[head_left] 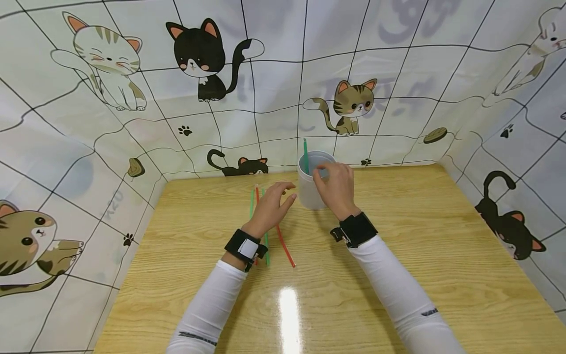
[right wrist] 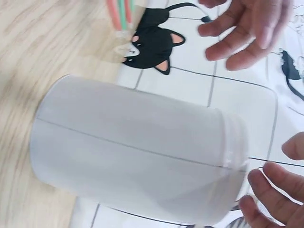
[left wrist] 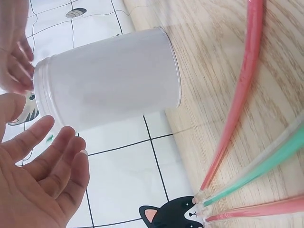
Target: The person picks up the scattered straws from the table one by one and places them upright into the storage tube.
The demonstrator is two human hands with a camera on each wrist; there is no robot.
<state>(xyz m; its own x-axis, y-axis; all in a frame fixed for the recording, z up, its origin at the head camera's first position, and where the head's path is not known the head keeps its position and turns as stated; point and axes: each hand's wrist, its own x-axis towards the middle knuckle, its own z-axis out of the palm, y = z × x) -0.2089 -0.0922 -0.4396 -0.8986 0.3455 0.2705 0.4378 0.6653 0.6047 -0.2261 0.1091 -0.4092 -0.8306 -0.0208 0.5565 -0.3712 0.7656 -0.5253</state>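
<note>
The jar [head_left: 313,182] is flanked closely by the left hand [head_left: 269,206] and topped by the right hand [head_left: 337,189], so its mouth is partly blocked. Straws [head_left: 265,231] are strewn left of the jar. Bare table [head_left: 420,236] is left right of the jar.

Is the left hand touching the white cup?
Apart. In the left wrist view, the left hand has open fingers and wall shows between its fingertips and the white cup.
</note>
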